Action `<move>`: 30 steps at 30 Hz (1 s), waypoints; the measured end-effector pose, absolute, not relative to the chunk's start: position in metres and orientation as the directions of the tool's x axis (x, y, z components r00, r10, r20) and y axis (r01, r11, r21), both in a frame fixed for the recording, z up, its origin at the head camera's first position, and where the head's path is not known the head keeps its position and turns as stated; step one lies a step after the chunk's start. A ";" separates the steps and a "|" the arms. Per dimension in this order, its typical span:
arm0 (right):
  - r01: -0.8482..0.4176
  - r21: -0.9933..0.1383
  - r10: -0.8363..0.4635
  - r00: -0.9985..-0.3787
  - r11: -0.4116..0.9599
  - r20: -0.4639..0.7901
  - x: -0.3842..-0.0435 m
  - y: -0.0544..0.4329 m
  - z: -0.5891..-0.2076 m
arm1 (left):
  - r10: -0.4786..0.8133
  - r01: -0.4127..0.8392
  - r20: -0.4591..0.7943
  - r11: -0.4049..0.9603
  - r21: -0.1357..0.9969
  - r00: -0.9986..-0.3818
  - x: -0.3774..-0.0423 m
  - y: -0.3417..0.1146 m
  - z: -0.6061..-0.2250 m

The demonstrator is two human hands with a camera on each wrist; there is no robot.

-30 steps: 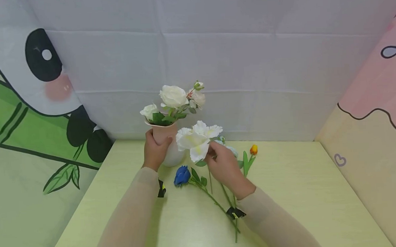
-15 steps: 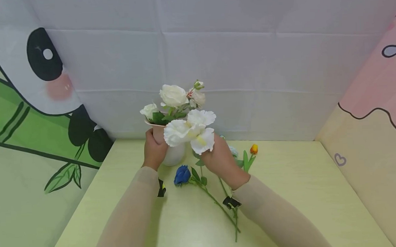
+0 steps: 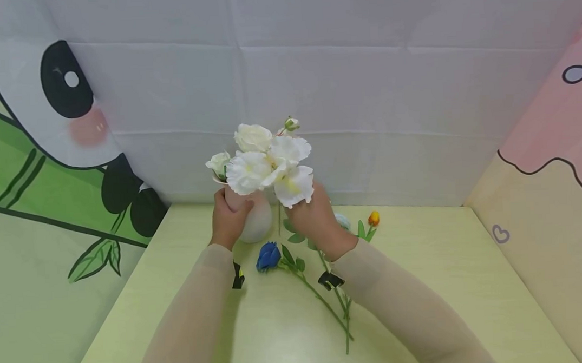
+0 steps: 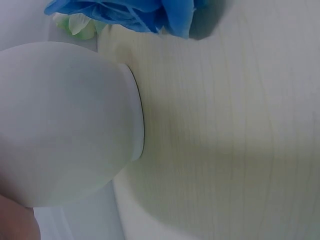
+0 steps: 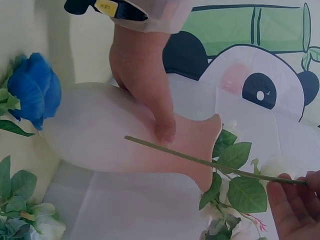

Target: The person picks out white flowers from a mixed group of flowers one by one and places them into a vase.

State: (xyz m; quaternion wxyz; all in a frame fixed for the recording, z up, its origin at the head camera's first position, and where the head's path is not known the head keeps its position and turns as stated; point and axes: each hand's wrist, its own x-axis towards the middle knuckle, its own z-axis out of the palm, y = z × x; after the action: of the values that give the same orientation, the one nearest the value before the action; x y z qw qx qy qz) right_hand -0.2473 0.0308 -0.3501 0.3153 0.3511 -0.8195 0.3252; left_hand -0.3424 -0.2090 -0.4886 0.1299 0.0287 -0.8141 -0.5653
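My left hand grips the neck of a vase, pink above and white below, upright on the table. White roses and green leaves stand in it. A large white ruffled flower with yellowish centres is in my right hand, fingers pinching its green stem. In the right wrist view the stem's lower end crosses in front of the vase, outside its mouth. The flower head partly covers the roses in the head view. The left wrist view shows the vase's round base on the table.
On the table a blue rose lies in front of the vase. Right of it lie a pale blue flower, crossing green stems and an orange tulip. A white cloth wall rises behind.
My right hand has carried the white flower up and to the left, from beside the vase to in front of the roses. My left hand has kept its grip on the vase.
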 end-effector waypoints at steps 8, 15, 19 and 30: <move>-0.777 0.049 -0.368 -0.240 0.627 0.898 -0.268 0.031 -0.344 | -0.170 0.127 0.202 0.372 0.919 -0.964 -0.338 -0.208 -0.486; -0.830 -0.246 -0.270 -0.420 0.501 0.866 -0.268 0.028 -0.336 | -0.174 0.144 0.224 0.380 0.914 -0.959 -0.347 -0.209 -0.494; -0.836 -0.334 -0.253 -0.470 0.434 0.846 -0.268 0.024 -0.330 | -0.175 0.142 0.219 0.372 0.917 -0.960 -0.347 -0.208 -0.495; -0.838 -0.208 -0.318 -0.405 0.505 0.857 -0.272 0.014 -0.311 | -0.190 0.143 0.230 0.386 0.911 -0.955 -0.343 -0.208 -0.491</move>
State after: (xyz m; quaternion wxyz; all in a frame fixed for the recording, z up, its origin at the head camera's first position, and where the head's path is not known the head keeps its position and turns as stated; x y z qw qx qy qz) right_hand -0.2723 0.0136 -0.3107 0.3969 0.3745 -0.7715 0.3273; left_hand -0.3434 -0.2078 -0.4908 0.1501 0.0144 -0.8189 -0.5537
